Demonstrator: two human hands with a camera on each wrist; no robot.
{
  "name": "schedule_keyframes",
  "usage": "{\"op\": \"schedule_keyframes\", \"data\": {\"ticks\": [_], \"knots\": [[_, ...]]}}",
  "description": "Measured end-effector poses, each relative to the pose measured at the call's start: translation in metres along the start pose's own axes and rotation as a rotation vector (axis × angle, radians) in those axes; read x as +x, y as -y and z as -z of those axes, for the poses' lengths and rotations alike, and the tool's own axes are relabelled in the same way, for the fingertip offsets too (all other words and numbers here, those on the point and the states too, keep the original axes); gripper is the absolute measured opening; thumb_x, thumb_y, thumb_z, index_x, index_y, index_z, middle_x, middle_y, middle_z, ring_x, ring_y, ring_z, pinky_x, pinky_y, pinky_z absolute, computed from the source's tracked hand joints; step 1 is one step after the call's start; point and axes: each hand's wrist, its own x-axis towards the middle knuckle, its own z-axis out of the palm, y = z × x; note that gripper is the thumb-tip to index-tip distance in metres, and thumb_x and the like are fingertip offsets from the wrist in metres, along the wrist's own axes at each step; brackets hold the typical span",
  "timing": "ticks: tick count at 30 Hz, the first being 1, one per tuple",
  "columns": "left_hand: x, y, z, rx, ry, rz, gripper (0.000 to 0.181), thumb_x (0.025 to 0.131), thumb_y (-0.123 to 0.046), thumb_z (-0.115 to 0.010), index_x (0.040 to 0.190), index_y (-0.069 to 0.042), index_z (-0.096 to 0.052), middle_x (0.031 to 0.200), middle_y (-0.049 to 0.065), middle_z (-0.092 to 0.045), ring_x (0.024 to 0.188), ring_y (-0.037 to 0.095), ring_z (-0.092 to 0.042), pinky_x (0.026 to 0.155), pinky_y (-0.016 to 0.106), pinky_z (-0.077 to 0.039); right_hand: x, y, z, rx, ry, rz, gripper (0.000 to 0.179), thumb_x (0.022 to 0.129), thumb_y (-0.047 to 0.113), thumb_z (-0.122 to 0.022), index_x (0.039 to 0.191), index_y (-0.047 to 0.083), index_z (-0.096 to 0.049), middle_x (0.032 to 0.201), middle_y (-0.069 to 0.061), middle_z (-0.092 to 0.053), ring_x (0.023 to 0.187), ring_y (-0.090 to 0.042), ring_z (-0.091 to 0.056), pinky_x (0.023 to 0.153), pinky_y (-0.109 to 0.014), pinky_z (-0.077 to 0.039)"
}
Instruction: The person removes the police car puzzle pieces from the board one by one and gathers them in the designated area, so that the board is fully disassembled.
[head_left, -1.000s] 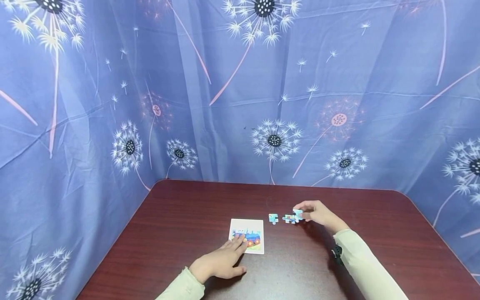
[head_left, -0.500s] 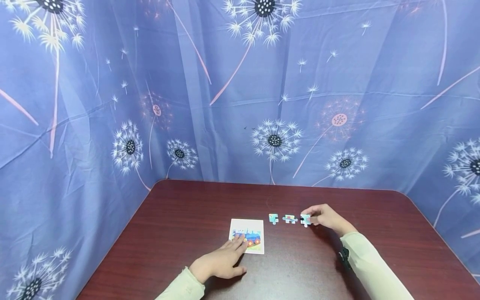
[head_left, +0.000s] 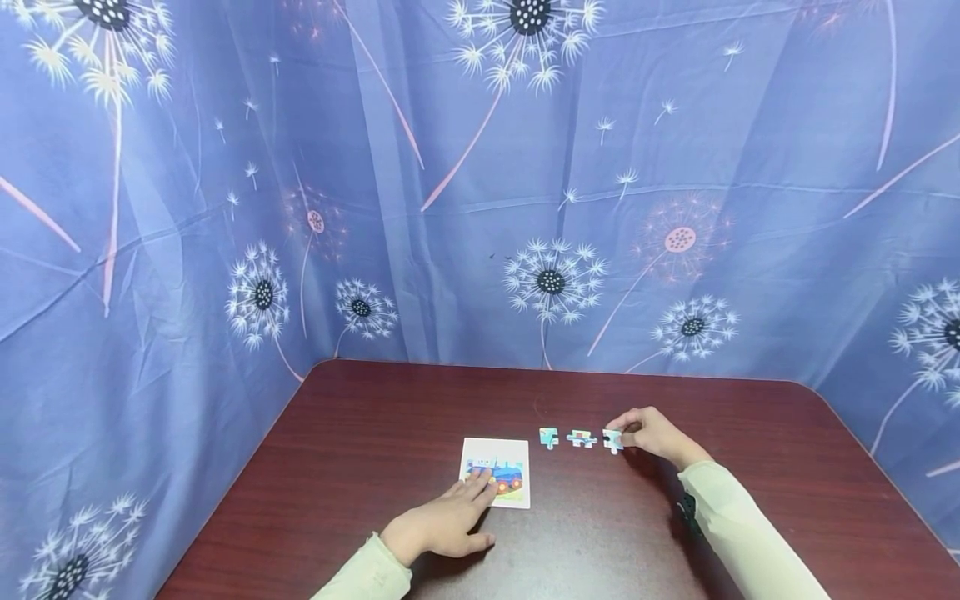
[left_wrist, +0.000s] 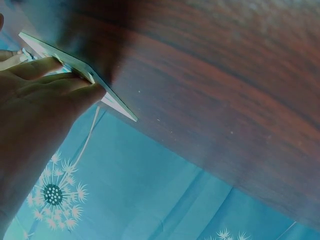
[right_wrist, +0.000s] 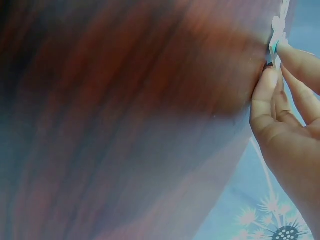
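A white-bordered jigsaw board (head_left: 497, 448) with a blue tractor picture lies on the table. Fingertips of my left hand (head_left: 444, 522) rest on its lower left part, the fingers extended and covering some of the picture. Toward the right, my right hand (head_left: 651, 437) pinches a light-blue jigsaw piece (head_left: 612, 440) between thumb and fingers at the tabletop. In the right wrist view that piece (right_wrist: 273, 46) shows edge-on at the fingertips. To its left, in a row, lie a piece with red and yellow on it (head_left: 581, 438) and another light-blue piece (head_left: 549, 437).
The dark red-brown wooden table (head_left: 360, 433) has rounded far corners. A blue curtain (head_left: 450, 275) with dandelion prints hangs behind it and along its sides. A dark device (head_left: 687, 510) sits at the right wrist, by the pale sleeve.
My right hand has moved a little right and nearer with its jigsaw piece, off the red-and-yellow piece it overlapped, down into the row. My left hand has stayed on the board.
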Motion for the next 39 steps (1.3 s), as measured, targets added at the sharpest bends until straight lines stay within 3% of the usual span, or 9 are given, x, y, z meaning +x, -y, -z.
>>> {"op": "schedule_keyframes", "data": {"ticks": [18,25,34,39], "knots": [[0.001,0.002,-0.001,0.007,-0.02,-0.016,0.07,0.096,-0.04,-0.053,0.149,0.0,-0.031,0.157,0.02,-0.02,0.145,0.031,-0.018,0.115,0.045,-0.023,-0.003,0.005,0.001,-0.047,-0.016,-0.043,0.022,0.08,-0.008,-0.064,0.101,-0.007,-0.07,0.092,-0.012,-0.065,0.07,-0.017,-0.054,0.059,-0.029,-0.047],[0.001,0.002,0.0,-0.052,-0.033,-0.007,0.065,0.098,-0.039,-0.049,0.149,-0.001,-0.032,0.157,0.02,-0.02,0.145,0.032,-0.019,0.115,0.048,-0.023,-0.002,0.004,0.002,-0.066,-0.032,-0.013,0.021,0.081,-0.007,-0.065,0.102,-0.008,-0.069,0.095,-0.016,-0.066,0.073,-0.019,-0.057,0.06,-0.03,-0.049],[-0.001,0.0,0.001,-0.047,-0.051,-0.006,0.065,0.098,-0.039,-0.05,0.149,-0.002,-0.032,0.157,0.02,-0.019,0.144,0.032,-0.022,0.114,0.048,-0.025,0.004,0.017,0.0,-0.074,-0.078,0.058,0.018,0.085,-0.002,-0.066,0.102,-0.008,-0.07,0.096,-0.018,-0.066,0.079,-0.019,-0.061,0.064,-0.026,-0.051],[-0.001,-0.002,0.002,-0.019,-0.056,0.002,0.065,0.099,-0.039,-0.049,0.149,-0.003,-0.032,0.157,0.02,-0.02,0.144,0.031,-0.022,0.114,0.047,-0.024,0.012,0.03,-0.009,-0.06,-0.057,0.101,0.018,0.087,0.0,-0.066,0.103,-0.007,-0.07,0.098,-0.018,-0.067,0.081,-0.016,-0.061,0.066,-0.025,-0.051]]}}
